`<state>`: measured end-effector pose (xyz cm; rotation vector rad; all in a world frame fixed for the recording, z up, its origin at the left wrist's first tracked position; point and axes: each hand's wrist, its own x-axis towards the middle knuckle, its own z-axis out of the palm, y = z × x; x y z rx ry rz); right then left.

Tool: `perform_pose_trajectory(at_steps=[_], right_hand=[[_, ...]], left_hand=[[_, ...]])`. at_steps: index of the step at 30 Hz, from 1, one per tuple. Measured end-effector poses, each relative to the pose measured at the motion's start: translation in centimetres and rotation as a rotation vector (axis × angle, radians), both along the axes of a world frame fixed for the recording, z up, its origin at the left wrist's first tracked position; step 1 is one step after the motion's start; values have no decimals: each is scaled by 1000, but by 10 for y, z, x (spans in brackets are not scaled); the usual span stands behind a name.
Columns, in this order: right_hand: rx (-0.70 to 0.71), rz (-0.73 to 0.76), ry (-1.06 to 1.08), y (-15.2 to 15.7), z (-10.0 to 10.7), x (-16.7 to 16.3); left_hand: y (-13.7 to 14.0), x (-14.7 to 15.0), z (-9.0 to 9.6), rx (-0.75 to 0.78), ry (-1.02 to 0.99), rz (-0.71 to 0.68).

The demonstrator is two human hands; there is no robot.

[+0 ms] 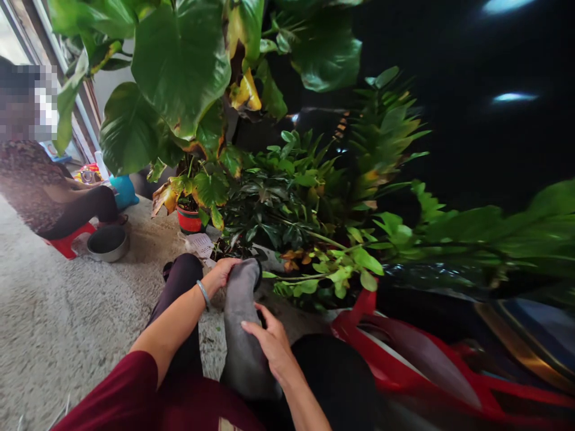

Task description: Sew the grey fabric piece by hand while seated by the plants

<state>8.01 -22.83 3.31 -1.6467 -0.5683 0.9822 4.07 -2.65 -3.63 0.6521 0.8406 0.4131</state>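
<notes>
A long grey boot [242, 335] with a soft, suede-like surface lies across my lap, its narrower end pointing away from me. A dark rim, like a sole edge, shows on the right of that far end. My left hand [222, 272] is closed on the far end from the left side, its fingertips partly hidden behind the boot. Lower down, my right hand [270, 341] grips the right side, with the thumb on top and the fingers along the edge. The near end of the boot rests by my legs and shirt.
Potted plants [190, 218] with big leaves crowd the front. A red bag or holder [395, 359] stands on the right. To the left, a person [40, 185] sits on a red stool [69, 241] beside a grey basin [108, 244]. A printed paper [200, 246] lies ahead.
</notes>
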Motion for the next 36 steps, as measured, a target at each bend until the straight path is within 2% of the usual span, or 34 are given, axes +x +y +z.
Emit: perform_pose_trajectory(at_steps=[2, 6, 11, 15, 20, 22, 27, 36], right_hand=[[-14, 26, 19, -4, -3, -1], [-12, -57, 52, -6, -5, 11], [-21, -92, 44, -7, -7, 13], [-3, -95, 131, -6, 2, 13], [84, -190, 220, -4, 14, 22], [73, -186, 195, -3, 11, 20], [-24, -58, 30, -5, -5, 5], [4, -154, 117, -5, -8, 16]], left_hand=[[0, 1, -3, 17, 12, -4], [0, 0, -5, 79, 49, 50], [-1, -2, -4, 91, 102, 34], [-1, -2, -1, 89, 115, 31], [0, -3, 1, 69, 81, 6], [0, -2, -1, 63, 71, 11], [2, -2, -8, 112, 61, 82], [3, -15, 3, 72, 128, 5]])
